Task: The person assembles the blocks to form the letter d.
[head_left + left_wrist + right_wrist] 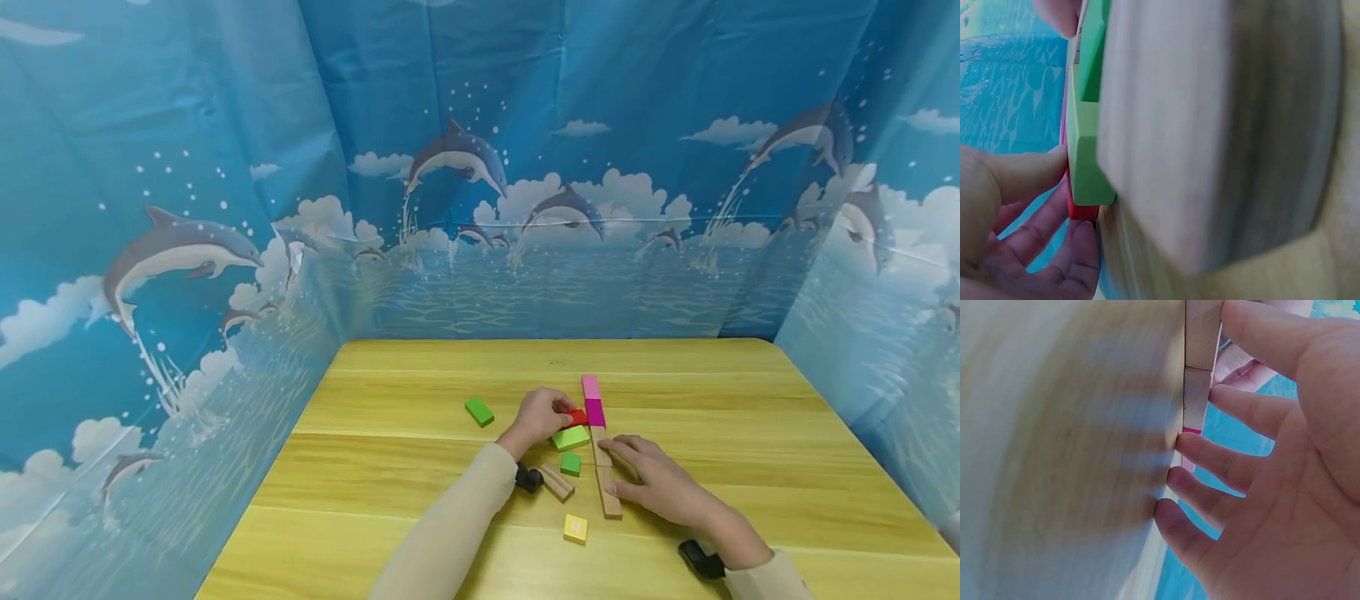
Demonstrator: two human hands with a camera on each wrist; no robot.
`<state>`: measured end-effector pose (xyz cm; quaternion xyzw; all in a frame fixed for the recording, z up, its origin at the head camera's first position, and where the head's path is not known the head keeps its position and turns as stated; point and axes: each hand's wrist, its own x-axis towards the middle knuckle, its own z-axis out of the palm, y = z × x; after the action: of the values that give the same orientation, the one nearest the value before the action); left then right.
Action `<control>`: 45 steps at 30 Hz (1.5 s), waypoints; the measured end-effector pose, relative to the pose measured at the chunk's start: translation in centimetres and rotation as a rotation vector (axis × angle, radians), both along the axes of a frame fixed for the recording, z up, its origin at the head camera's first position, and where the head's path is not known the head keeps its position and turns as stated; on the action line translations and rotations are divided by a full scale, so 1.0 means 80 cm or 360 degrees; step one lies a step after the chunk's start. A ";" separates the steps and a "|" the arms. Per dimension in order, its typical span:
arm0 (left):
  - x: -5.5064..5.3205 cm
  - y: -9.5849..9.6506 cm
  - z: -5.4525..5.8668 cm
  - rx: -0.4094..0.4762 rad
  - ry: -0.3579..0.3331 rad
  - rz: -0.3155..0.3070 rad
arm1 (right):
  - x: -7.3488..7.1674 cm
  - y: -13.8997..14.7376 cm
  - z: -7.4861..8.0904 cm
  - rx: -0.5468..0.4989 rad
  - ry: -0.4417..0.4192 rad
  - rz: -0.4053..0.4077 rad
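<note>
My left hand (542,415) pinches a red block (577,417) between thumb and fingers, close to the left side of a row of blocks. The row runs from a pink block (591,387) through a magenta block (595,412) to two plain wooden blocks (609,493). My right hand (660,477) rests its thumb and index fingertip on the wooden blocks, its fingers spread and nearly straight. A light green block (571,438) lies just in front of the red one; in the left wrist view the light green block (1088,150) partly hides the red block (1083,211).
Near the row lie a small green block (571,464), a pair of wooden blocks (557,482) side by side and a yellow block (575,529). Another green block (479,411) lies farther left. A dolphin-printed curtain (525,275) stands behind the wooden table (360,467).
</note>
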<state>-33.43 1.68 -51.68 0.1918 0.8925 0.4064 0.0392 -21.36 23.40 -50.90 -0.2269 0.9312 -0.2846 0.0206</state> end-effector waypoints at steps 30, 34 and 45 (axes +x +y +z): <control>0.010 -0.024 0.004 0.0043 -0.0055 -0.0116 | -0.002 -0.004 -0.005 0.0005 -0.0037 -0.0016; 0.013 -0.029 0.003 0.0062 -0.0049 -0.0133 | 0.000 -0.004 -0.004 -0.0009 -0.0050 -0.0012; 0.023 -0.038 0.001 0.0017 0.0024 -0.0121 | -0.003 0.001 -0.004 0.0022 -0.0034 -0.0014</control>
<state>-31.59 -1.34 -51.57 0.2288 0.8827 0.4078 0.0468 -21.59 23.47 -51.23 -0.2197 0.9338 -0.2806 0.0308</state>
